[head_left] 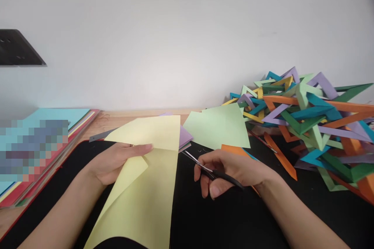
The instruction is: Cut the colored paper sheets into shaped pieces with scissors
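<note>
My left hand (117, 161) is closed on a large pale yellow sheet of paper (154, 186), thumb on top near a crease across it. The sheet is raised off the mat, and its left side curls over. In my right hand (224, 173) is a pair of scissors (209, 170) with black handles, fingers wrapped around them. Its thin blades point up and left toward the sheet's right edge, a short gap away from it. Behind the yellow sheet, some purple paper (184, 137) is partly hidden.
A black mat (201, 221) covers the wooden table. Pale green paper (220, 126) lies behind my right hand. Folded paper pieces in many colours (309, 113) heap up at the right, near an orange strip (280, 155). Coloured sheets (64, 114) are stacked at left. A grey ruler (101, 135) is partly covered.
</note>
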{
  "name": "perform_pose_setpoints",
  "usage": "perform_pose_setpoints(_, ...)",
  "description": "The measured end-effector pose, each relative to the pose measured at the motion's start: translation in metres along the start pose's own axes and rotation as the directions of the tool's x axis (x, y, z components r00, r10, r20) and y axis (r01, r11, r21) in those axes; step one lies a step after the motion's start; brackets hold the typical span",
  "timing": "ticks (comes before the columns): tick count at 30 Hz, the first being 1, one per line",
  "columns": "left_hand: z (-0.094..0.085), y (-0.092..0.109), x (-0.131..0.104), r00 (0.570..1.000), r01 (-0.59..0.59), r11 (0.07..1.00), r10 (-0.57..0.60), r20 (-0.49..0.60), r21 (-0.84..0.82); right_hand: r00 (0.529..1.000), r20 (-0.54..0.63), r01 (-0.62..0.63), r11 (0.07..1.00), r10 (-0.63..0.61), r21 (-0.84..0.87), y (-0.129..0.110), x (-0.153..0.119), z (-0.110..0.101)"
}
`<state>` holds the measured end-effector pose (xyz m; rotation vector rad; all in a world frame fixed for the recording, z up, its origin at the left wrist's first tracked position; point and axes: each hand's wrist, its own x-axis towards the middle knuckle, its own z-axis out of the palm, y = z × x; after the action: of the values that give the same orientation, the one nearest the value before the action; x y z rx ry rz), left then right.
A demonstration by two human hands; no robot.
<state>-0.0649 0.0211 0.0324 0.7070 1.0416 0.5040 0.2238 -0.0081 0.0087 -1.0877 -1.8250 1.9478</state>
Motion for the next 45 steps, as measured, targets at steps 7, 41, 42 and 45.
perform_pose_setpoints(7,0.008,-0.006,0.005,0.999,-0.009,0.999,0.007,0.033,0.054,0.996,0.07,-0.058,0.997,0.055,0.046,0.001,0.005,0.009)
perform_pose_setpoints(41,0.012,-0.007,0.0,0.998,0.022,0.989,-0.029,0.049,0.146,0.993,0.101,-0.064,0.997,0.058,0.052,0.004,0.014,0.015)
perform_pose_setpoints(42,0.013,-0.007,0.001,0.998,0.018,0.988,-0.026,0.05,0.151,0.993,0.099,-0.066,0.996,0.06,0.056,0.004,0.013,0.015)
perform_pose_setpoints(45,0.014,-0.005,0.003,0.999,0.016,0.986,-0.023,0.042,0.164,0.993,0.098,-0.069,0.994,0.061,0.079,0.003,0.013,0.015)
